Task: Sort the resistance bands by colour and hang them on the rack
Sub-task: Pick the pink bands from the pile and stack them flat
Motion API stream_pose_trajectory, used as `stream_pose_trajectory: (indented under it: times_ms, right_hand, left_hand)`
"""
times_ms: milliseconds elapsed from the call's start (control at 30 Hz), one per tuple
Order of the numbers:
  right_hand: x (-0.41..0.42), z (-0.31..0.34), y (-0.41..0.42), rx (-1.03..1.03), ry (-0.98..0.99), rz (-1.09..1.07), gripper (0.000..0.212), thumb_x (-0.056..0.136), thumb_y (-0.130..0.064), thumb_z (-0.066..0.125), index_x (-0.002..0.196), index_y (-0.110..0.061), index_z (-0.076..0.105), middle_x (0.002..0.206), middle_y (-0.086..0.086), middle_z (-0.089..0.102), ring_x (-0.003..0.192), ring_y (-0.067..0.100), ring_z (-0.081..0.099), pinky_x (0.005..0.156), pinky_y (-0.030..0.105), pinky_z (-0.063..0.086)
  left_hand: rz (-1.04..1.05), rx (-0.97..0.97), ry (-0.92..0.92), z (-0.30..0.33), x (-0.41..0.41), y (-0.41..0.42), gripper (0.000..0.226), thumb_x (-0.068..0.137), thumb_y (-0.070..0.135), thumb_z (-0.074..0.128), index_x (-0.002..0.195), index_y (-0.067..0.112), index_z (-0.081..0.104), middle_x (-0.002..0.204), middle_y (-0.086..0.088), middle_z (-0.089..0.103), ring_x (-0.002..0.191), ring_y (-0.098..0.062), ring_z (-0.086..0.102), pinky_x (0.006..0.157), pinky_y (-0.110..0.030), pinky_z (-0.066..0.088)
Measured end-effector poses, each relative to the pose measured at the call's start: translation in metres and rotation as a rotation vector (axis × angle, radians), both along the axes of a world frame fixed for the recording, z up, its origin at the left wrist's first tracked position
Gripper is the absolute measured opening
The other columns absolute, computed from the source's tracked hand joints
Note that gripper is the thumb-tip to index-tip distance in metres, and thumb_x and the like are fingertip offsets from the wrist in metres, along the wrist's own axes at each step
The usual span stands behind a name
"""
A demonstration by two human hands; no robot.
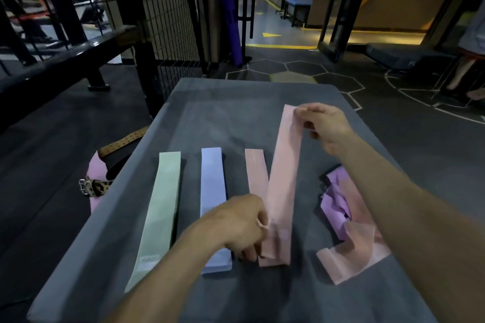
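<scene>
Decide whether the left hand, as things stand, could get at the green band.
Probably yes. The green band lies flat and uncovered just left of the left hand, with only the blue band between them. But that hand's fingers now pinch the pink band, so it must let go first.

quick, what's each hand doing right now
Left hand: closed, pinching the near end of the pink band.
Right hand: closed, pinching the far end of the same band.

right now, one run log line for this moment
step: laying pink band | left hand: pinches near end | right hand: pinches far end | unsorted pile: remains
</scene>
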State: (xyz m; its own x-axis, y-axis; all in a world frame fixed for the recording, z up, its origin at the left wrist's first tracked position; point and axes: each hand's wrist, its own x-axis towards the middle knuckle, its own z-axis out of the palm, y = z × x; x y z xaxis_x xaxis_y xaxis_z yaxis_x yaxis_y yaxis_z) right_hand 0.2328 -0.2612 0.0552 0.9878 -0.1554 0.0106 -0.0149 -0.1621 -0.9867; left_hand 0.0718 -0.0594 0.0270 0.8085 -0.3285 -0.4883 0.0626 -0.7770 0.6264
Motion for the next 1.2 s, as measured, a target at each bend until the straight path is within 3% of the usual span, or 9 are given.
stream_pose_trajectory:
  times_ms: [133,267,400,600,733,900,1033,1133,1200]
  right_hand:
    - [0.029,-0.036,0.028,-0.144,0.047,0.13,0.006,0.088,-0.018,0.075,0.094,-0.015,0.074,0.083,-0.002,0.069,0.072,0.007,0.06,0.061,0.022,0.046]
    - [0.044,-0.066,0.048,-0.201,0.102,0.202,0.011,0.087,-0.007,0.076,0.097,-0.004,0.075,0.081,0.003,0.068,0.067,0.008,0.061,0.053,0.013,0.048]
    - [0.05,-0.088,0.057,-0.257,0.106,0.208,0.008,0.084,-0.007,0.078,0.091,-0.006,0.076,0.076,0.002,0.068,0.061,0.008,0.058,0.051,0.008,0.045]
    - [0.056,-0.101,0.064,-0.365,0.116,0.195,0.007,0.082,-0.012,0.081,0.083,-0.017,0.075,0.075,-0.005,0.067,0.068,0.008,0.06,0.062,0.012,0.045]
    - [0.058,-0.104,0.065,-0.462,0.128,0.183,0.01,0.082,-0.013,0.079,0.086,-0.021,0.076,0.079,-0.008,0.068,0.078,0.01,0.062,0.074,0.02,0.045]
    - [0.054,-0.104,0.067,-0.511,0.116,0.154,0.012,0.082,-0.013,0.078,0.093,-0.02,0.077,0.087,-0.006,0.07,0.084,0.008,0.063,0.078,0.016,0.043]
    - [0.054,-0.106,0.069,-0.536,0.098,0.134,0.012,0.083,-0.014,0.077,0.093,-0.02,0.078,0.088,-0.006,0.07,0.087,0.008,0.064,0.077,0.016,0.043]
    - [0.052,-0.105,0.068,-0.532,0.076,0.116,0.015,0.083,-0.019,0.078,0.098,-0.018,0.076,0.091,-0.005,0.069,0.089,0.01,0.064,0.08,0.016,0.043]
    - [0.048,-0.101,0.064,-0.533,0.058,0.12,0.024,0.084,-0.027,0.078,0.105,-0.017,0.074,0.097,-0.002,0.069,0.094,0.013,0.064,0.085,0.02,0.045]
  left_hand:
    - [-0.047,0.027,0.025,0.001,0.004,-0.005,0.02,0.097,0.009,0.054,0.113,0.02,0.05,0.079,-0.005,0.073,0.069,-0.023,0.075,0.057,-0.027,0.053]
    - [-0.039,-0.013,0.111,-0.001,0.012,-0.002,0.022,0.097,0.001,0.053,0.084,0.018,0.054,0.061,-0.002,0.065,0.041,-0.008,0.062,0.045,-0.02,0.051]
    - [-0.05,-0.001,0.165,-0.007,0.017,-0.001,0.025,0.098,0.001,0.049,0.08,0.018,0.051,0.048,0.004,0.061,0.036,-0.005,0.056,0.041,-0.014,0.046]
    - [-0.078,0.121,0.157,-0.009,0.019,-0.006,0.015,0.098,0.004,0.052,0.112,0.002,0.059,0.071,-0.009,0.068,0.053,-0.018,0.065,0.041,-0.017,0.048]
    - [-0.162,0.242,0.06,-0.013,0.019,-0.007,0.02,0.093,0.002,0.059,0.113,0.005,0.061,0.073,-0.005,0.071,0.072,-0.023,0.069,0.066,-0.032,0.056]
    - [-0.201,0.337,-0.007,-0.018,0.016,-0.008,0.023,0.09,-0.002,0.056,0.111,0.006,0.061,0.079,-0.007,0.062,0.071,-0.025,0.062,0.054,-0.029,0.047]
    - [-0.208,0.326,-0.033,-0.023,0.016,-0.008,0.021,0.093,0.005,0.058,0.113,0.009,0.063,0.106,-0.009,0.07,0.094,-0.027,0.066,0.071,-0.034,0.054]
    - [-0.252,0.309,-0.005,-0.026,0.016,-0.011,0.021,0.091,0.003,0.059,0.109,0.011,0.066,0.103,-0.006,0.076,0.099,-0.024,0.068,0.085,-0.037,0.058]
    - [-0.261,0.322,-0.019,-0.027,0.016,-0.011,0.022,0.088,0.003,0.065,0.106,0.015,0.068,0.103,-0.003,0.075,0.096,-0.023,0.068,0.08,-0.034,0.058]
